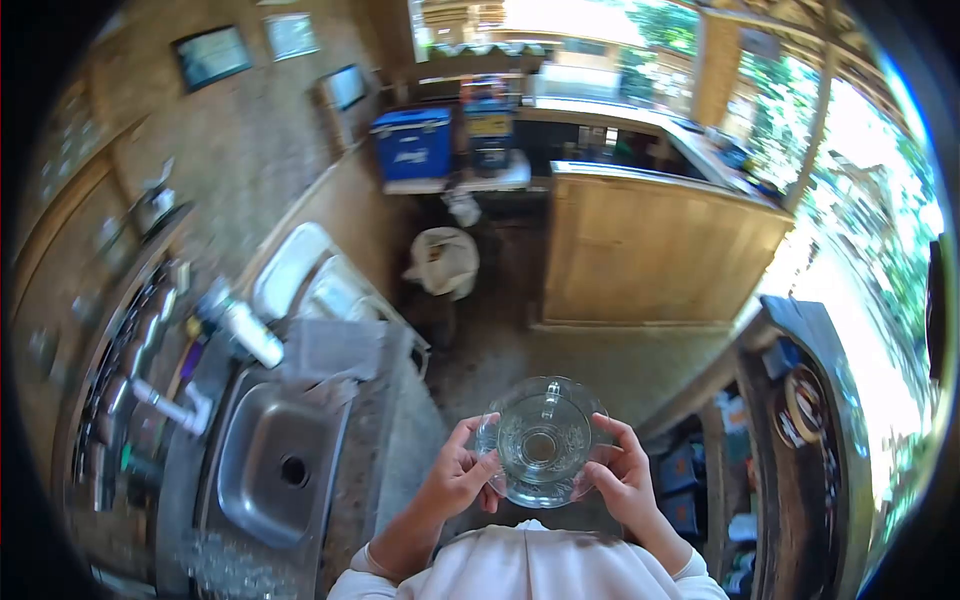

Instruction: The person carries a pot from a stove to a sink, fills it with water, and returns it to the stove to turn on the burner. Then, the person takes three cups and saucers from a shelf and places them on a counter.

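Both hands hold a clear round glass dish (543, 450) in front of my body, over the floor. It has a wide rim and a patterned, see-through wall, with a smaller ring at its centre. On its left rim, my left hand (465, 472) grips with the thumb on top and the fingers at the edge. My right hand (622, 470) pinches the opposite rim the same way. Left of the hands, a stainless steel sink (255, 490) with a dark drain is set into the counter (372, 450).
A white tap (172, 408) reaches over the sink. Glassware (230, 570) stands by its near end. To the right is a wooden shelf unit (800, 480) holding dishes and containers. Ahead are a lined bin (445, 262), a blue cooler (412, 145) and a wooden counter (660, 250).
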Available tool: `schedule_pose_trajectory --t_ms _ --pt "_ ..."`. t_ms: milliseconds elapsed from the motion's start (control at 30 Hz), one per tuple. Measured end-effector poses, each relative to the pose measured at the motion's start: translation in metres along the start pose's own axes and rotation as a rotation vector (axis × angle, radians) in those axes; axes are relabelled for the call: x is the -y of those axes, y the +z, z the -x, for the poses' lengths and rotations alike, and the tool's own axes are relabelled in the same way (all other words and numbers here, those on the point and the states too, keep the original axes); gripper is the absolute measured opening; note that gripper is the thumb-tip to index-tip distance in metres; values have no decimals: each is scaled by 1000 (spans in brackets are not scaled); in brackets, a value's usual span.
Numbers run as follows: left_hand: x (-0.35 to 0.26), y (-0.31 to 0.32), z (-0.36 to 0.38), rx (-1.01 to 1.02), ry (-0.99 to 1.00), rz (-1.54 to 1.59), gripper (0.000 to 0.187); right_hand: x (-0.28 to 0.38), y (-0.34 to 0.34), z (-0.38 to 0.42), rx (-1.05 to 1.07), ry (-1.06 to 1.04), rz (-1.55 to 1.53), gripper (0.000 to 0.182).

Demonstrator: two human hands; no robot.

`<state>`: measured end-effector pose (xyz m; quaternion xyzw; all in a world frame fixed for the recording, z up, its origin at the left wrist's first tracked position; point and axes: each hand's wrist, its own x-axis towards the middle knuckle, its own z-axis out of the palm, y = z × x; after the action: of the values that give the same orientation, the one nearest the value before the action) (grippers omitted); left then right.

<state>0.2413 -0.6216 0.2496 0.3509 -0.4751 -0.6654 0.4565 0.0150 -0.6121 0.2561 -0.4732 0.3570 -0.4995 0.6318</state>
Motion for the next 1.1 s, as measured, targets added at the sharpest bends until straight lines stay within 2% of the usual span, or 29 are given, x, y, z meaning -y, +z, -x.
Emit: schedule_pose_trajectory --t_ms 233,333,600,667,1000,1100 --pt "23 84 -70 388 -151 44 45 20 -63 73 -434 -82 -18 53" --pt "28 111 -89 532 -220 35 44 21 -71 96 -631 -111 -3 54" --pt "36 169 -149 891 -320 -126 43 32 -71 122 -995 -183 -8 55" --pt "43 181 -164 973 -333 -81 43 31 -72 121 -1089 -214 -37 55" --pt "82 267 -196 1281 -461 21 30 12 -90 150 -1392 -454 -202 52" --pt "95 292 -195 1287 -485 19 25 15 -91 164 -1444 -502 -216 52"
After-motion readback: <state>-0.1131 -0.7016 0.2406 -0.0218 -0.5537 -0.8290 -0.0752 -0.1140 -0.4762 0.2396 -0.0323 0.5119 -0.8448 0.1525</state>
